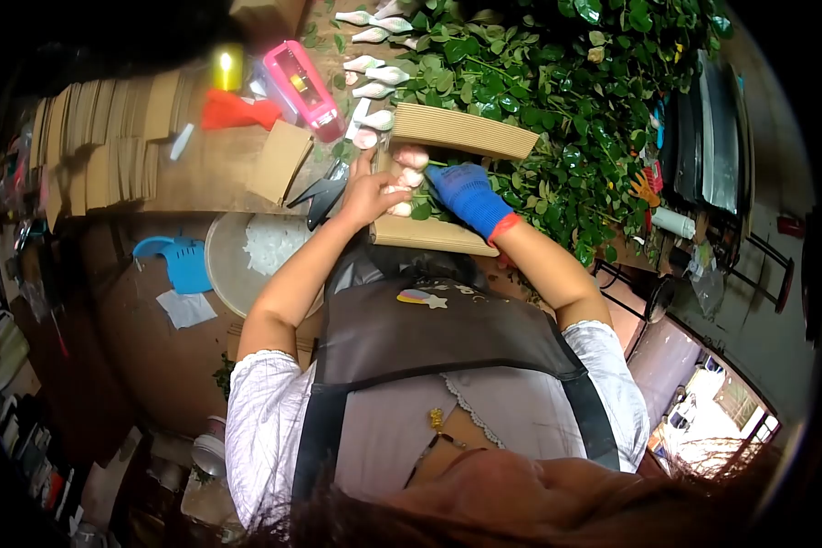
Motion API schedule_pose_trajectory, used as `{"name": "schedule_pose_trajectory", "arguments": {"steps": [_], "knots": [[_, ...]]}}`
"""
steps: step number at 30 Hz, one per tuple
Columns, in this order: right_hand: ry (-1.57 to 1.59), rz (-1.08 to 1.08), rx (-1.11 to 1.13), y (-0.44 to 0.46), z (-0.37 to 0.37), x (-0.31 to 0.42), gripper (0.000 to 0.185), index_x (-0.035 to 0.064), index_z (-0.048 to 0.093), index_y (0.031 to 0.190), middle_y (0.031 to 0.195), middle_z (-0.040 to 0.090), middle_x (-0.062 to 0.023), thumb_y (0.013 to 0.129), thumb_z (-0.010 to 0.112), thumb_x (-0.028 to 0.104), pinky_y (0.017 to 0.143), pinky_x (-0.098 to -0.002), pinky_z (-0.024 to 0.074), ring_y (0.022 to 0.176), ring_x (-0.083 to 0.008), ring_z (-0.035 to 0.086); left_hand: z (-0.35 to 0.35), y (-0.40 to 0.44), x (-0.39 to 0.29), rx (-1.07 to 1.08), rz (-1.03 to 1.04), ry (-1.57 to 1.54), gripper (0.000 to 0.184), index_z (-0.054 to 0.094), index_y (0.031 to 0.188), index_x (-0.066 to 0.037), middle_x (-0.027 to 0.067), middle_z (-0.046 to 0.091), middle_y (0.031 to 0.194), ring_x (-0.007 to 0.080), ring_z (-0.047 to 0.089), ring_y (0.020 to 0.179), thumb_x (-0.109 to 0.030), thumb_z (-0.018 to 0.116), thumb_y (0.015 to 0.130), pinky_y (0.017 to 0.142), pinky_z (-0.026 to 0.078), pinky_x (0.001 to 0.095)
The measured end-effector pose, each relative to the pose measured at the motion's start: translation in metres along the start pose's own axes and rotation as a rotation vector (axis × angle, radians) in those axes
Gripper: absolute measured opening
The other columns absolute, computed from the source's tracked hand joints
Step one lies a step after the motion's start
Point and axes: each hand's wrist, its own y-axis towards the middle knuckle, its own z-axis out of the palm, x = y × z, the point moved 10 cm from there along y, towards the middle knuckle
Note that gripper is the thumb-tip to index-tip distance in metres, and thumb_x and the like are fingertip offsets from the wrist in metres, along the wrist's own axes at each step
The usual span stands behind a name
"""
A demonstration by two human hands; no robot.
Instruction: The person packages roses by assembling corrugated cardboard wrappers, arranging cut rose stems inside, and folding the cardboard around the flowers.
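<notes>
Pale pink rose heads (411, 177) lie in a row between the raised flaps of a corrugated cardboard wrap (466, 131) at the table's front edge. My bare left hand (371, 194) touches the rose heads from the left, its fingers spread. On the right, my right hand (467, 194) wears a blue knit glove with a red cuff and reaches in among the stems just behind the heads. Its fingertips are partly hidden by leaves, so its hold is unclear. More buds in white sleeves (382, 75) lie beyond the wrap.
Leafy stems (539, 100) are heaped at the back right. A pink tape dispenser (301, 89), red cloth (237, 110), yellow roll (227, 68) and stacked cardboard pieces (110, 119) stand left. Black-handled scissors (321, 195) lie beside my left wrist. Below is a round bin (224, 265).
</notes>
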Motion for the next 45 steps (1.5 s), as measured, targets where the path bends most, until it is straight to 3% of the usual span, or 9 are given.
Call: {"name": "schedule_pose_trajectory", "arguments": {"steps": [8, 11, 17, 23, 27, 32, 38, 42, 45], "knots": [[0.011, -0.047, -0.051, 0.020, 0.010, 0.010, 0.028, 0.0116, 0.062, 0.095, 0.086, 0.072, -0.0119, 0.096, 0.053, 0.039, 0.065, -0.0472, 0.0527, 0.078, -0.0312, 0.071, 0.002, 0.003, 0.000, 0.027, -0.060, 0.051, 0.071, 0.055, 0.127, -0.009, 0.0273, 0.036, 0.147, 0.0460, 0.036, 0.132, -0.041, 0.086, 0.072, 0.111, 0.033, 0.0506], [0.008, -0.045, -0.088, 0.022, 0.011, 0.012, 0.025, 0.0122, 0.061, 0.095, 0.083, 0.072, -0.0111, 0.095, 0.054, 0.037, 0.065, -0.0469, 0.0528, 0.076, -0.0311, 0.071, 0.002, 0.005, -0.002, 0.057, -0.073, 0.044, 0.071, 0.056, 0.128, -0.009, 0.0268, 0.035, 0.147, 0.0460, 0.033, 0.134, -0.042, 0.086, 0.073, 0.111, 0.031, 0.0507], [-0.019, -0.082, -0.105, 0.015, 0.010, 0.015, 0.019, 0.0128, 0.061, 0.100, 0.081, 0.071, -0.0125, 0.092, 0.055, 0.030, 0.063, -0.0468, 0.0517, 0.074, -0.0316, 0.070, 0.011, 0.018, 0.020, 0.039, -0.168, -0.042, 0.050, 0.073, 0.110, -0.008, 0.0233, 0.038, 0.145, 0.0407, 0.034, 0.132, -0.039, 0.085, 0.074, 0.110, 0.033, 0.0457], [0.129, 0.000, -0.292, -0.012, -0.020, -0.009, 0.033, 0.0110, 0.058, 0.111, 0.089, 0.071, -0.0155, 0.094, 0.055, 0.039, 0.071, -0.0470, 0.0519, 0.079, -0.0350, 0.068, 0.000, 0.008, 0.005, -0.098, -0.091, -0.077, 0.032, 0.078, 0.102, -0.015, 0.0231, 0.040, 0.148, 0.0404, 0.039, 0.132, -0.032, 0.084, 0.076, 0.111, 0.034, 0.0443], [0.209, 0.062, -0.139, 0.012, -0.015, -0.018, 0.033, 0.0163, 0.064, 0.111, 0.100, 0.071, -0.0137, 0.092, 0.056, 0.043, 0.080, -0.0479, 0.0524, 0.091, -0.0336, 0.068, 0.001, 0.008, 0.007, -0.121, -0.085, -0.057, 0.030, 0.077, 0.098, -0.014, 0.0231, 0.041, 0.148, 0.0409, 0.039, 0.133, -0.033, 0.084, 0.076, 0.110, 0.035, 0.0446], [0.208, 0.071, -0.124, 0.016, -0.011, -0.016, 0.032, 0.0194, 0.067, 0.110, 0.106, 0.070, -0.0127, 0.090, 0.056, 0.043, 0.085, -0.0480, 0.0524, 0.097, -0.0325, 0.068, 0.001, 0.012, 0.008, -0.043, -0.156, -0.068, 0.080, 0.045, 0.131, 0.002, 0.0211, 0.049, 0.128, 0.0400, 0.044, 0.123, -0.035, 0.085, 0.073, 0.106, 0.036, 0.0446], [0.202, 0.057, -0.157, 0.012, -0.025, -0.007, 0.031, 0.0159, 0.068, 0.109, 0.105, 0.071, -0.0139, 0.090, 0.056, 0.038, 0.085, -0.0487, 0.0524, 0.097, -0.0339, 0.068, 0.001, 0.018, 0.007, -0.125, -0.008, 0.050, 0.068, 0.058, 0.124, -0.003, 0.0213, 0.048, 0.127, 0.0376, 0.044, 0.122, -0.038, 0.085, 0.073, 0.106, 0.037, 0.0433], [0.171, 0.038, -0.107, 0.011, -0.024, -0.004, 0.029, 0.0128, 0.069, 0.106, 0.102, 0.071, -0.0159, 0.090, 0.055, 0.034, 0.084, -0.0494, 0.0526, 0.096, -0.0341, 0.069, 0.002, 0.034, 0.021, -0.094, -0.212, -0.032, 0.046, 0.073, 0.099, -0.003, 0.0213, 0.048, 0.130, 0.0373, 0.046, 0.120, -0.039, 0.085, 0.072, 0.103, 0.040, 0.0429], [0.099, 0.055, -0.128, 0.007, -0.032, -0.004, 0.026, 0.0115, 0.067, 0.099, 0.096, 0.072, -0.0150, 0.091, 0.056, 0.034, 0.079, -0.0491, 0.0528, 0.090, -0.0333, 0.069, -0.005, 0.030, 0.006, -0.177, -0.152, -0.001, 0.044, 0.073, 0.097, -0.004, 0.0200, 0.050, 0.127, 0.0371, 0.047, 0.119, -0.038, 0.086, 0.072, 0.102, 0.042, 0.0424]]}}
